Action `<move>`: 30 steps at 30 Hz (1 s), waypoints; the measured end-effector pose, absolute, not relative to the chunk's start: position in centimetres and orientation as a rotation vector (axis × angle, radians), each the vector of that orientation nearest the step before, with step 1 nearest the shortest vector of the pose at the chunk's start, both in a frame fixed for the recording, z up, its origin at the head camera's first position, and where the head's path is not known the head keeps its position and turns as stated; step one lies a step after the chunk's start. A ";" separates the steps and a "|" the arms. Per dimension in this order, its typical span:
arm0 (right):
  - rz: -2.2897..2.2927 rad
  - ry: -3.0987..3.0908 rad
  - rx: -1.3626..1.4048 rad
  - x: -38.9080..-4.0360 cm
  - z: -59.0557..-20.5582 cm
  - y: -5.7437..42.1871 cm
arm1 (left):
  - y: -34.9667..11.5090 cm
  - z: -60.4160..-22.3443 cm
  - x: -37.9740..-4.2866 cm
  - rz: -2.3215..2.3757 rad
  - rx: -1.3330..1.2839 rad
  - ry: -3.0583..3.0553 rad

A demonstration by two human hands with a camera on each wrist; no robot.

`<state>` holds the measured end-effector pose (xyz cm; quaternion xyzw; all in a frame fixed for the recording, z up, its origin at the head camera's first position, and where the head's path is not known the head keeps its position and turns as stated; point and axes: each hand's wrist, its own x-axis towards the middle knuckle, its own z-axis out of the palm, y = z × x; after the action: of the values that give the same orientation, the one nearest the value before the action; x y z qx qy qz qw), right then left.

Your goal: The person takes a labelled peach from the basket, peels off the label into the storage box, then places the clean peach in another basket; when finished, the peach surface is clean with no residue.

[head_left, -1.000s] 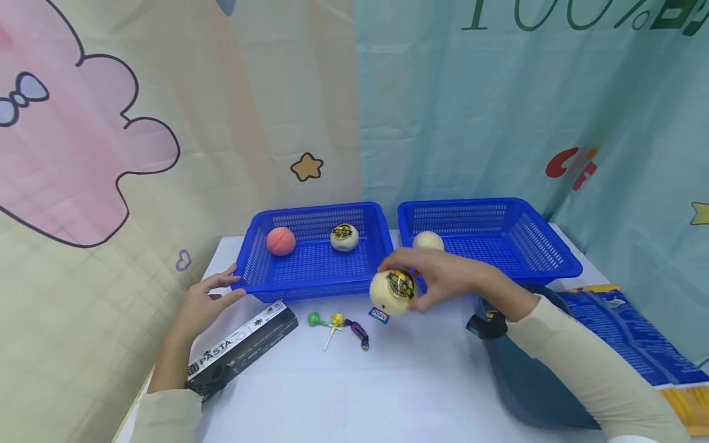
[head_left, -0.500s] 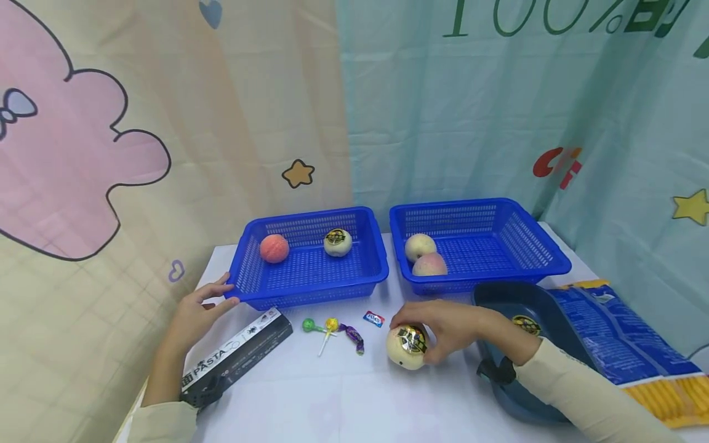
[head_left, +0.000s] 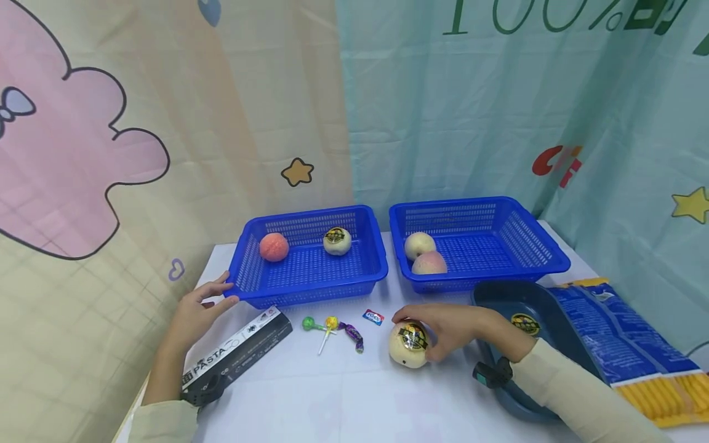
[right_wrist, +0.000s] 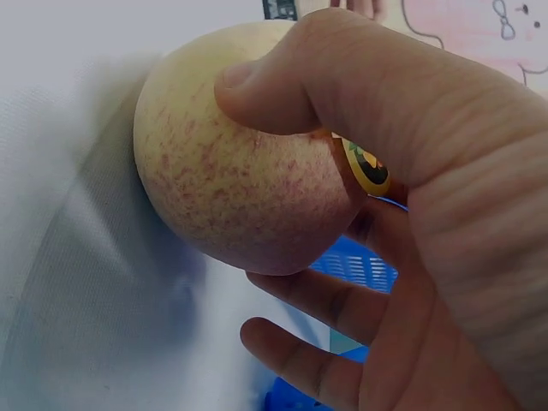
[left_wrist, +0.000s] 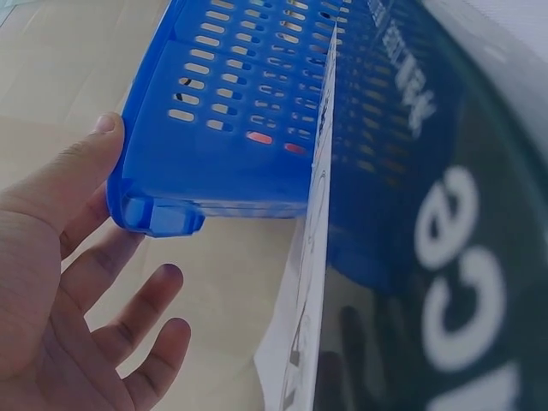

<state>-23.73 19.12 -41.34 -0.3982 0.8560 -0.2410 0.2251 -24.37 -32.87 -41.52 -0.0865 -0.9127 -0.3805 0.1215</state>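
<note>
My right hand grips a pale yellow peach with red speckles and a gold-and-black label. In the head view this peach sits low at the white table, right of the sweets. My left hand holds the front left corner of the left blue basket between thumb and fingers; its other fingers hang free below. Inside that basket lie a coral-pink ball and a pale, labelled round fruit. The right blue basket contains a pale fruit and a pinkish peach.
A black-and-white pasta box lies beside my left forearm. Several sweets lie mid-table: a green lollipop, a yellow lollipop, a purple-wrapped candy and a small packet. My right forearm crosses a dark blue pan, beside a blue-and-yellow bag.
My right hand has brought the peach down from in front of the baskets to the table. The pinkish peach in the right basket has come into view. My left hand stays at the basket corner.
</note>
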 end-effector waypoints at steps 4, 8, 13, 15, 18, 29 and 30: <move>-0.669 2.354 -1.085 -23.8 -41.5 19.3 | -32.8 -41.7 -24.1 -1.123 -0.245 -2.663; -0.665 2.355 -1.074 -23.8 -41.6 19.5 | -32.8 -41.6 -24.2 -1.085 -0.284 -2.637; -0.661 2.360 -1.055 -23.7 -41.4 19.6 | -32.6 -41.2 -24.5 -0.974 -0.358 -2.625; -0.667 2.353 -1.041 -23.6 -41.1 19.8 | -32.4 -40.9 -24.6 -0.913 -0.379 -2.648; -0.679 2.351 -0.992 -23.5 -40.4 20.1 | -31.5 -40.0 -24.4 -0.779 -0.419 -2.684; -0.812 2.449 -0.911 -22.7 -38.3 23.5 | -17.6 -38.1 -20.9 -0.849 -1.065 -2.700; -0.826 2.464 -0.915 -22.7 -38.2 23.7 | -15.7 -38.4 -20.8 -0.902 -1.165 -2.721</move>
<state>-22.67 23.75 -38.19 -0.3259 0.8777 -0.2944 0.1919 -20.79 -15.70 -38.38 -0.3762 -0.8792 -0.2913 0.0237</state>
